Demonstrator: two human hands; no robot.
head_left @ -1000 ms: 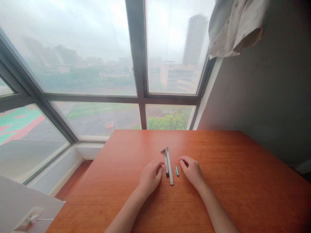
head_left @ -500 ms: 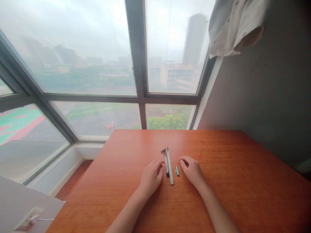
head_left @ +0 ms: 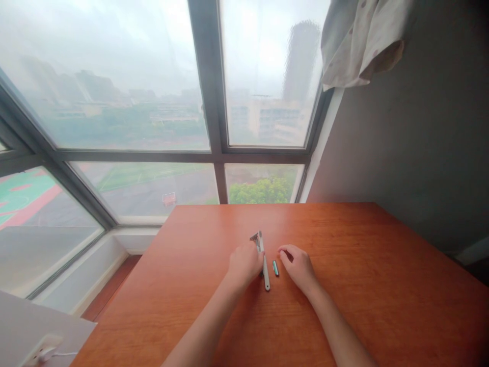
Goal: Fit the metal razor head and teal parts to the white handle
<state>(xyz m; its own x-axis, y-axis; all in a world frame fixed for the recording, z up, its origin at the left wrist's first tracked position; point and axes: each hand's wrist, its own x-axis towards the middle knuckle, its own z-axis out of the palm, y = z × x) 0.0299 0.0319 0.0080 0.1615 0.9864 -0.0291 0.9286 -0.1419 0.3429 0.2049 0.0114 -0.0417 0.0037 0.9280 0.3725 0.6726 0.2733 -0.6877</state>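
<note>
My left hand (head_left: 246, 262) lies over the handle of a razor (head_left: 254, 237), its fingers closed around it. The razor's head shows beyond the knuckles, while most of the handle is hidden under the hand. Right beside it, a long slim grey stick (head_left: 266, 275) with a hole in its near end lies on the table; my left thumb is against or just over it. A small teal-and-dark razor cartridge (head_left: 275, 268) rests a little to the right. My right hand (head_left: 300, 266) sits beyond that, fingers curled in with the tips near the thumb and nothing visible in them.
The reddish-brown wooden table (head_left: 344, 285) reaches to a large window with a grey frame (head_left: 217, 127). A dark grey wall (head_left: 382, 142) stands at right, with a light cloth (head_left: 359, 46) hanging above. At lower left is a wall socket with a plug (head_left: 46, 351).
My left hand has moved right and slightly forward, from beside the razor onto its handle, and has closed on it. My right hand keeps its place and pose. The camera view has shifted slightly.
</note>
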